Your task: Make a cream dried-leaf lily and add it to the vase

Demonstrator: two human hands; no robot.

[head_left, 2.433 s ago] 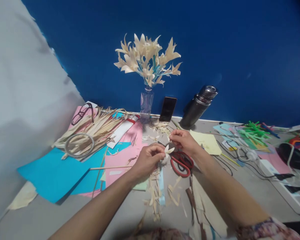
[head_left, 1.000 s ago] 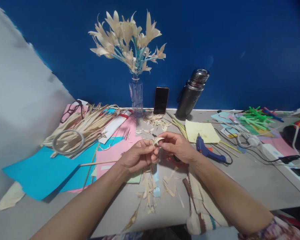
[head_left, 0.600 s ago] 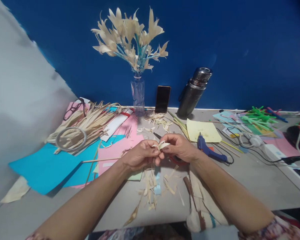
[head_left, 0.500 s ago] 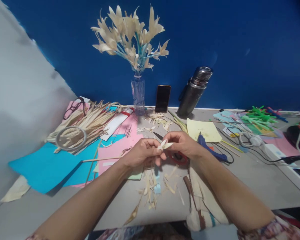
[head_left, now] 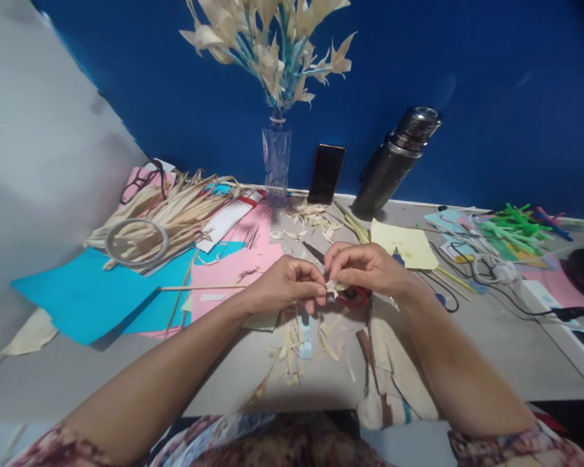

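My left hand (head_left: 292,284) pinches one side of a small pale flower of dried husk petals (head_left: 335,287). The fingertips of my right hand (head_left: 367,267) close on its other side, so the two hands nearly meet over the table. Beneath them lie scissors with red handles (head_left: 354,297), partly covered by my right hand; the dark blade points up and left. Loose husk scraps (head_left: 292,344) are scattered below my hands. Behind my right wrist, the blue glue gun (head_left: 398,255) is mostly hidden. A folded cream cloth (head_left: 394,363) lies under my right forearm.
Husk flowers (head_left: 272,58) on blue stems stand in a clear bottle (head_left: 276,155). A phone (head_left: 327,174) and a flask (head_left: 394,162) are at the wall. Left are dried husks (head_left: 185,207), a tape ring (head_left: 136,262) and blue paper (head_left: 87,298); right, a power strip (head_left: 562,318).
The view has tilted down a little. My right hand has come over the flower, turning it and covering more of its petals. The left hand keeps its pinch.
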